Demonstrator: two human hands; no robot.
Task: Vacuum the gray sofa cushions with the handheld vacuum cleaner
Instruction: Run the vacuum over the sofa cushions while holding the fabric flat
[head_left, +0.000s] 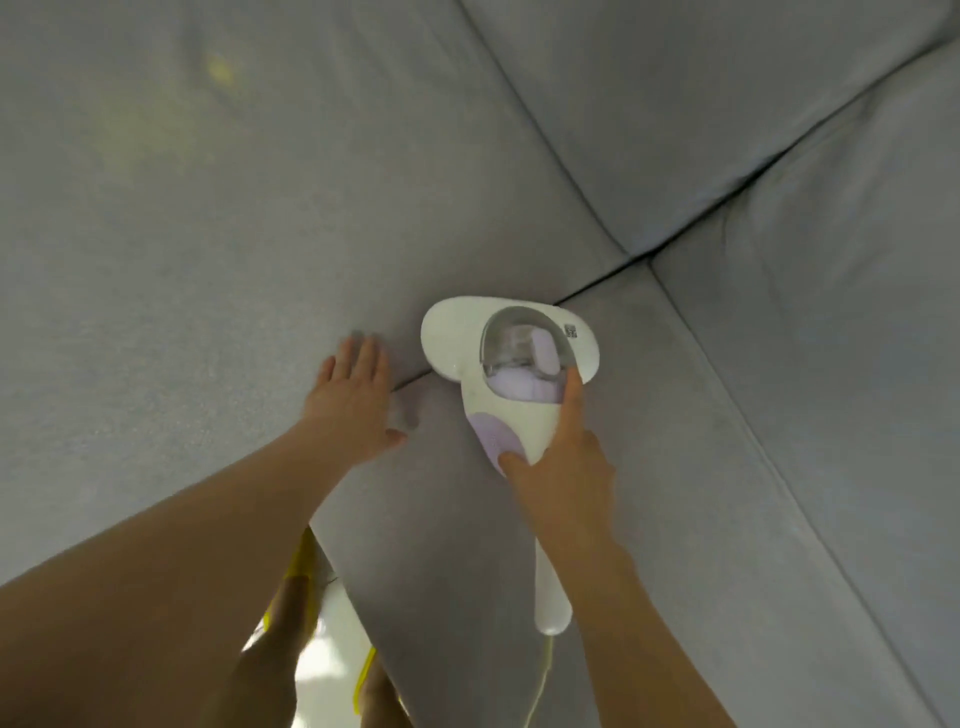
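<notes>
Right hand (558, 467) grip round white handheld vacuum (506, 364) on gray sofa cushion (519, 519), left hand (353, 395) grip wide, flat on neighbouring cushion (182, 234), cord (540, 680) trailing below

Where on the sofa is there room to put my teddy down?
The broad gray seat cushion beyond the left hand is bare. So is the cushion to the right of the right hand. It is crowded in the middle, where the vacuum cleaner sits over the seam between both hands.

Single head-worn wide-angle view, looking steeply down, close over gray sofa cushions (208, 234), both forearms in frame
</notes>
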